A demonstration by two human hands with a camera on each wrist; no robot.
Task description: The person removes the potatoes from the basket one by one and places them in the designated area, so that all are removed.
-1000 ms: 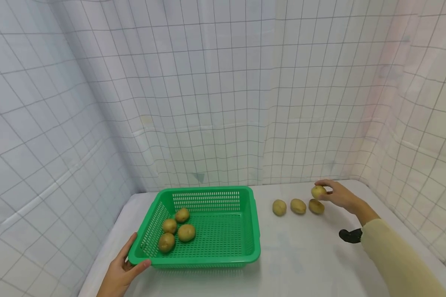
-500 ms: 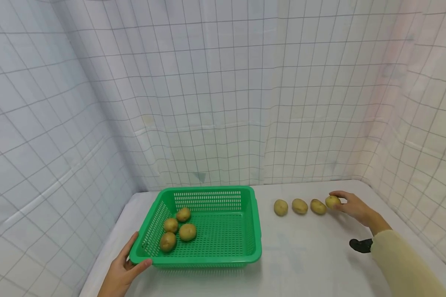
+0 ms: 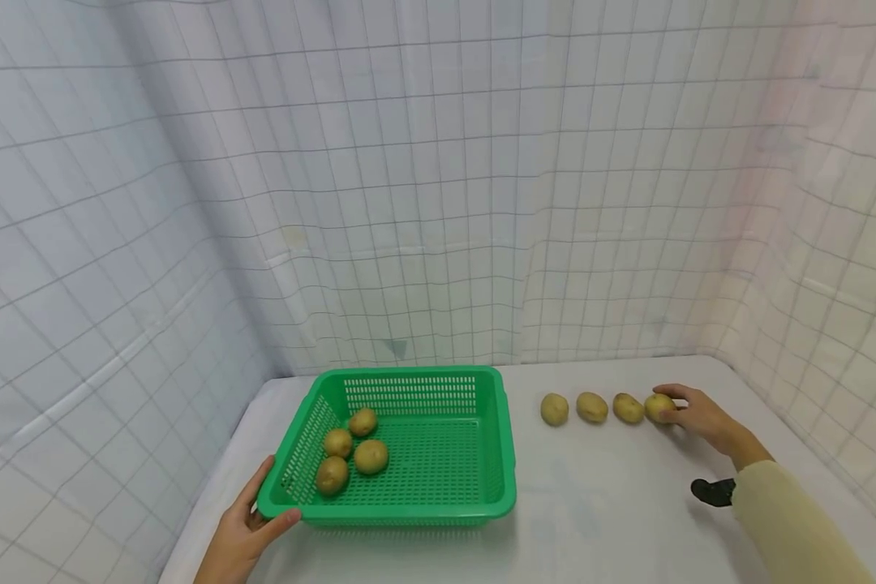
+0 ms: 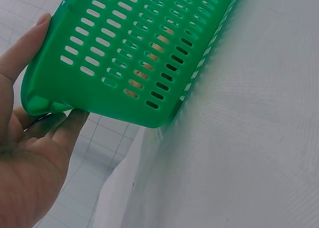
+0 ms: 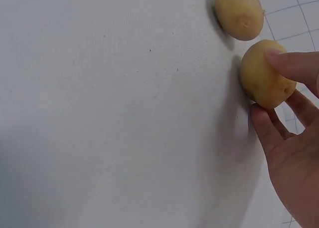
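My right hand [image 3: 704, 418] holds a yellow potato [image 3: 659, 407] between thumb and fingers at the right end of a row on the white table. Its neighbour, another potato [image 3: 628, 408], lies close beside it; two more, a potato [image 3: 592, 407] and a rounder potato [image 3: 554, 410], continue the row leftward. In the right wrist view the thumb lies on top of the held potato [image 5: 266, 76]. My left hand [image 3: 237, 531] grips the near left corner of a green plastic basket [image 3: 409, 511], thumb on the near rim. Several potatoes, one of them a potato [image 3: 371, 457], sit in its left part.
The white table [image 3: 584, 503] reaches its right edge beyond my right arm. Grid-patterned white curtains [image 3: 423, 203] hang behind and on both sides. A black object [image 3: 712, 491] sticks out at my right sleeve [image 3: 796, 519].
My right hand has carried its potato rightward and down, from above the third potato to the row's right end. The left hand stays at the basket corner.
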